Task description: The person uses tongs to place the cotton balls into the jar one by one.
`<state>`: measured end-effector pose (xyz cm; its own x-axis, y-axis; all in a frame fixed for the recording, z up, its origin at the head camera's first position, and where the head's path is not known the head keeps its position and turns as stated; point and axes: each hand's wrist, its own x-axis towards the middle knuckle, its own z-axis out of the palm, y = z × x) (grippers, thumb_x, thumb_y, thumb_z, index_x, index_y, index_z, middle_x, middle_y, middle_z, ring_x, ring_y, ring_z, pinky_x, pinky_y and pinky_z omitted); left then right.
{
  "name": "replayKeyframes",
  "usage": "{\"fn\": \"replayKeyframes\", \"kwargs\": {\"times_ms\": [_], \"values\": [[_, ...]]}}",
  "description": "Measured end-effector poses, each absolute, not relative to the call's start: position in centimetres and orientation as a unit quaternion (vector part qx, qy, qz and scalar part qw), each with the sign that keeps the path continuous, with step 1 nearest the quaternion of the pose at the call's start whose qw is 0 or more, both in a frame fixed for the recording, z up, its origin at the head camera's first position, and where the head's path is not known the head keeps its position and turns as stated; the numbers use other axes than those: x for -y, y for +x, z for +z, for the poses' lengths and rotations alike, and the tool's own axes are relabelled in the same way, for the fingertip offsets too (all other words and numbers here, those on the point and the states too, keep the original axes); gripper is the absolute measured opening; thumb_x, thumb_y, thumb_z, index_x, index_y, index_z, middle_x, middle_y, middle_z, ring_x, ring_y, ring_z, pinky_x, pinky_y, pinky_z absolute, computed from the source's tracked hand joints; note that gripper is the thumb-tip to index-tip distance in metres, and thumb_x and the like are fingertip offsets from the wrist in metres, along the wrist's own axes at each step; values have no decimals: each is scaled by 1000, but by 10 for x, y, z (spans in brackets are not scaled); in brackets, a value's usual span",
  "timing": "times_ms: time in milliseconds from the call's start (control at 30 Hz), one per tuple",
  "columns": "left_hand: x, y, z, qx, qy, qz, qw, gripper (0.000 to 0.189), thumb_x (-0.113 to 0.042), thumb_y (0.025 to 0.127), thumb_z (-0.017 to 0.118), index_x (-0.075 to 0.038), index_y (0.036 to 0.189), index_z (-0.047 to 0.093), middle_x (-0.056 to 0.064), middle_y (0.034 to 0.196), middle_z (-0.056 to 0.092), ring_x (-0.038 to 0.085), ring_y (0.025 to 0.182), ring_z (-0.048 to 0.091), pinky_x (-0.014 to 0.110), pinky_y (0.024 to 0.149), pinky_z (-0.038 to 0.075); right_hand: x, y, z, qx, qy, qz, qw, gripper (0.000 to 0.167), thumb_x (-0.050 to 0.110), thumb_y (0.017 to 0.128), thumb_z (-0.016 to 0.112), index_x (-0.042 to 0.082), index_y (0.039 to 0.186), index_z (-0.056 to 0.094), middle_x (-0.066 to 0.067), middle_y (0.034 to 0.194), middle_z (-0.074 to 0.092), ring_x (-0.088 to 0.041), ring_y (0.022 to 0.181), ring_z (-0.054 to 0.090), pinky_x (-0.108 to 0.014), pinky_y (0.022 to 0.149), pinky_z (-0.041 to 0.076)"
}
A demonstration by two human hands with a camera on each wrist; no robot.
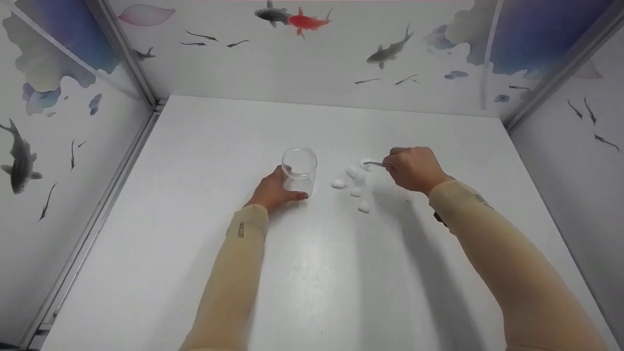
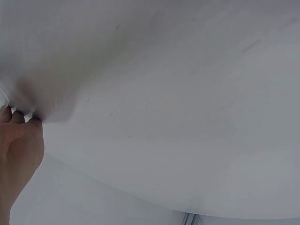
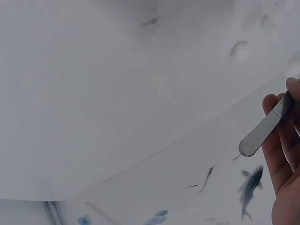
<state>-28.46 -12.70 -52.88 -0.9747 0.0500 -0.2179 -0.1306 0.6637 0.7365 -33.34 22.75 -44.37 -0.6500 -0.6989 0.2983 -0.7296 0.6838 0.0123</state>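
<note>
My left hand [image 1: 275, 190] holds a clear, open-topped jar [image 1: 301, 183] low on its side, thumb in front and fingers behind. The jar stands upright on the white table, and nothing shows inside it. Between the thumb and fingers of my right hand [image 1: 414, 168] are metal tweezers [image 1: 378, 164]. Their tips reach a white cotton ball [image 1: 364, 167] at the back of a small group; whether they grip it I cannot tell. In the right wrist view, the flat rear end of the tweezers [image 3: 262, 136] sticks out of the hand. Several more cotton balls [image 1: 354, 171] lie between jar and right hand.
White panels printed with fish, such as the back wall [image 1: 312, 73], enclose the table [image 1: 302, 273] at the back and both sides. Metal frame posts [image 1: 124, 53] stand at the corners. A cotton ball [image 1: 363, 207] lies nearest the front of the group.
</note>
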Motion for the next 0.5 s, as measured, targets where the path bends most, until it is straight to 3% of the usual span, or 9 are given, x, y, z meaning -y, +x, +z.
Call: {"fn": "replayKeyframes", "kwargs": {"times_ms": [500], "values": [[127, -286, -532, -897, -32, 427, 112, 113, -51, 69, 89, -17, 157, 27, 5, 154, 42, 25, 143, 35, 43, 118, 27, -127, -328, -393, 871, 462, 56, 160, 10, 6, 90, 70, 11, 91, 78, -2, 78, 67, -19, 56, 60, -37, 49, 53]]}}
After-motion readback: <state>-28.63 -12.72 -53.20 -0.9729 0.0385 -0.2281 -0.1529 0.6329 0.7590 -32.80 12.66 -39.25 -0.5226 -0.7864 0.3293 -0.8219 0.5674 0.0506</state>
